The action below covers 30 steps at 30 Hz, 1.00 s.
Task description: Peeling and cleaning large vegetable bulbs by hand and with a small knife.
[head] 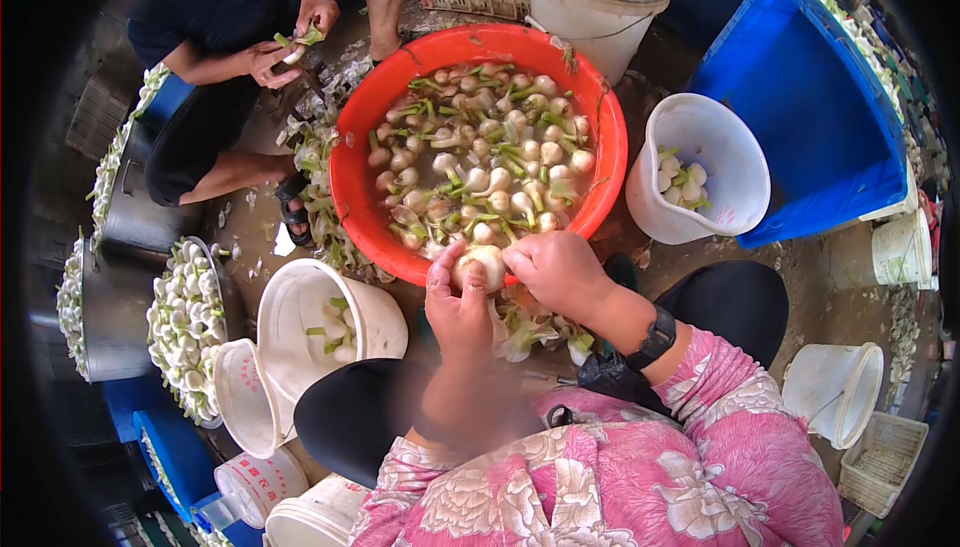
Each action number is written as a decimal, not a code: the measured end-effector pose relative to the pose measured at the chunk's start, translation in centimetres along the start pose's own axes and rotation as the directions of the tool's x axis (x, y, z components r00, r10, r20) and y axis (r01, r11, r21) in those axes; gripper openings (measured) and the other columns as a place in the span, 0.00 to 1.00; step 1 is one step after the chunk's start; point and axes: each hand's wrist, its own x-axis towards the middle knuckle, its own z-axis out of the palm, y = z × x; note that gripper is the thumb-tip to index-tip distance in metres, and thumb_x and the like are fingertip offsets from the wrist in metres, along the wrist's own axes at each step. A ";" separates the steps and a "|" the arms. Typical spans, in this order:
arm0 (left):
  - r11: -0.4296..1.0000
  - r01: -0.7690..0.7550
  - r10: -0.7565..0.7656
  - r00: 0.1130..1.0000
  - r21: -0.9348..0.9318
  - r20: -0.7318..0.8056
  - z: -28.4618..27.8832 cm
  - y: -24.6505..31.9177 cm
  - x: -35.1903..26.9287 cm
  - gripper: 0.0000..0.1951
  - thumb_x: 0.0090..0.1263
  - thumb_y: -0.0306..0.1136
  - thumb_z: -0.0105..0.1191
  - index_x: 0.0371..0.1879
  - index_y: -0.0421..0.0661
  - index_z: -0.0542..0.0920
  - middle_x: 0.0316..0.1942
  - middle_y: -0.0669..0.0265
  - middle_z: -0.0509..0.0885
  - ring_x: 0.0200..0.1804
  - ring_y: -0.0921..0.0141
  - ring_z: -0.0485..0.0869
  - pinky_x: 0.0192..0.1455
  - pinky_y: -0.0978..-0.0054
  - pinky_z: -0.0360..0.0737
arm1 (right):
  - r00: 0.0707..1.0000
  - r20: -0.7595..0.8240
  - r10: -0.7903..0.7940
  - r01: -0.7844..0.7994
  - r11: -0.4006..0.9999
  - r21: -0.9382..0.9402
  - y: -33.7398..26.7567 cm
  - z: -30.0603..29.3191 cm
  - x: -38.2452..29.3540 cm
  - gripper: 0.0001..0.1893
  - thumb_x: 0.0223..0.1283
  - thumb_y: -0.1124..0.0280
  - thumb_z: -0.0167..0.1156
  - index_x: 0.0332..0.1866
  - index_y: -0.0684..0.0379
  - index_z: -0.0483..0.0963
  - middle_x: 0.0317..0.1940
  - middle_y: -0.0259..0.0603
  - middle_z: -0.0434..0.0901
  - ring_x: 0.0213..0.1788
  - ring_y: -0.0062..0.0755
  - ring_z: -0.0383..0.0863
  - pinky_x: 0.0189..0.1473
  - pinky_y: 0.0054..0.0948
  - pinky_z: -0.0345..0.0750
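My left hand (459, 299) grips a large white garlic bulb (482, 268) over the near rim of a red plastic tub (346, 220). At the bulb's right side, the bent fingers of my right hand (551, 265) meet its skin; whatever is pinched between them is too small to make out. Inside the tub, many garlic bulbs (497, 181) with short green stems float in murky water. Below my hands, peeled skins and leaf scraps (525, 329) lie in a heap between my knees.
A white bucket (697, 172) with some bulbs stands right of the tub, beside a blue plastic bin (810, 111). To the left, another white bucket (315, 299) holds several bulbs near a heaped metal basin (187, 322). Across the tub, a person's hands (289, 55) hold a bulb.
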 end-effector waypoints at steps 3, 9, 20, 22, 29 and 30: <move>0.998 -0.047 0.047 0.999 0.029 0.007 -0.3 -0.5 0.3 0.18 0.62 0.31 0.48 0.48 0.34 0.67 0.41 0.62 0.73 0.40 0.75 0.73 0.44 0.80 0.71 | 0.996 0.009 0.090 -0.090 0.980 0.176 0.1 0.3 -0.1 0.10 0.46 0.68 0.48 0.16 0.59 0.70 0.16 0.44 0.72 0.22 0.43 0.74 0.25 0.38 0.71; 0.998 0.007 -0.008 1.000 -0.060 -0.007 0.1 0.8 -0.7 0.18 0.62 0.32 0.49 0.47 0.35 0.67 0.40 0.63 0.73 0.41 0.75 0.73 0.45 0.80 0.71 | 0.997 0.015 0.073 -0.074 0.996 0.059 -0.3 0.1 -0.4 0.11 0.48 0.69 0.46 0.16 0.61 0.70 0.16 0.47 0.72 0.22 0.46 0.74 0.26 0.39 0.71; 0.961 0.048 -0.033 0.998 -0.272 0.061 -0.8 0.5 -0.2 0.16 0.63 0.31 0.47 0.46 0.36 0.67 0.41 0.61 0.74 0.41 0.72 0.74 0.46 0.76 0.72 | 0.965 -0.012 0.260 -0.244 0.919 0.309 -1.5 -1.2 -0.2 0.10 0.45 0.65 0.51 0.21 0.61 0.75 0.20 0.49 0.75 0.26 0.46 0.75 0.30 0.39 0.72; 0.946 0.075 -0.044 0.994 -0.314 0.102 -1.0 0.7 0.0 0.15 0.64 0.31 0.46 0.47 0.36 0.67 0.42 0.61 0.73 0.42 0.71 0.74 0.46 0.75 0.72 | 0.956 0.012 0.292 -0.279 0.904 0.324 -0.5 -0.6 -0.1 0.10 0.44 0.66 0.51 0.22 0.61 0.75 0.20 0.49 0.75 0.26 0.46 0.75 0.30 0.39 0.72; 0.424 0.403 -0.258 0.912 -0.812 0.318 -4.5 0.8 2.0 0.16 0.67 0.38 0.34 0.48 0.41 0.67 0.47 0.57 0.72 0.47 0.60 0.73 0.44 0.67 0.74 | 0.789 0.316 0.526 -0.466 0.849 -0.251 4.5 -0.5 -0.5 0.13 0.44 0.64 0.55 0.33 0.62 0.76 0.29 0.48 0.77 0.34 0.43 0.77 0.37 0.34 0.73; 0.423 0.390 -0.261 0.917 -0.818 0.302 -5.1 0.4 1.9 0.16 0.67 0.38 0.34 0.48 0.41 0.67 0.47 0.57 0.72 0.47 0.60 0.73 0.44 0.67 0.74 | 0.848 0.277 0.452 -0.434 0.892 -0.126 3.0 -1.6 -0.3 0.15 0.43 0.63 0.56 0.34 0.62 0.75 0.27 0.49 0.77 0.34 0.41 0.77 0.36 0.34 0.72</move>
